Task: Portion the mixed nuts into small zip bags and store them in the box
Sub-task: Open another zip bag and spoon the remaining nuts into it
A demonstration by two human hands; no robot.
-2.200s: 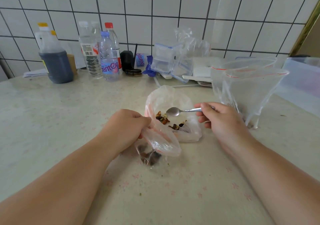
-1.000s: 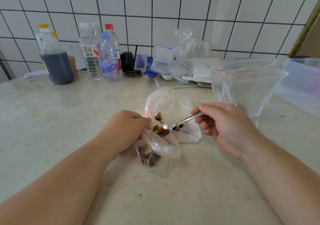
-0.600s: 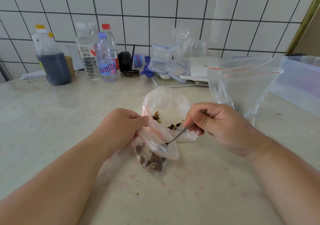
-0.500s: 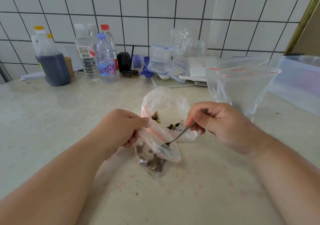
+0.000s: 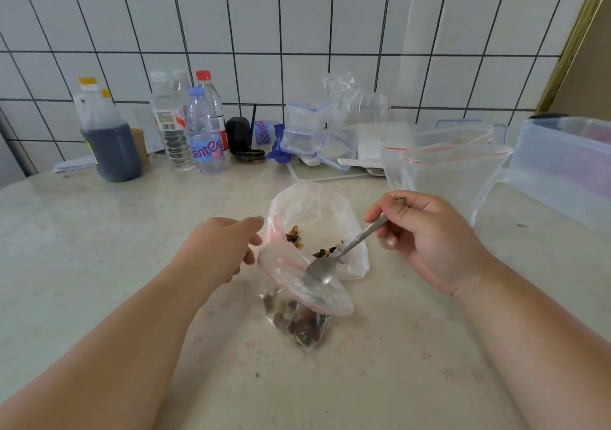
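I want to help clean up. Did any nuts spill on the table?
No whole nuts outside the bags. Only a small greenish crumb lies on the table, nearer than the small bag, and another speck by the box.

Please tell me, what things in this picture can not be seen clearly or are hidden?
- Head view: whether the left hand touches the small zip bag; its fingertips are hidden behind its own knuckles.
- The kinds of nuts in that bag: blurred behind the plastic.
- The end of the spoon handle: covered by the right hand.
- What is in the box: cut off by the right edge, walls cloudy.
- Bottle label text: too small.
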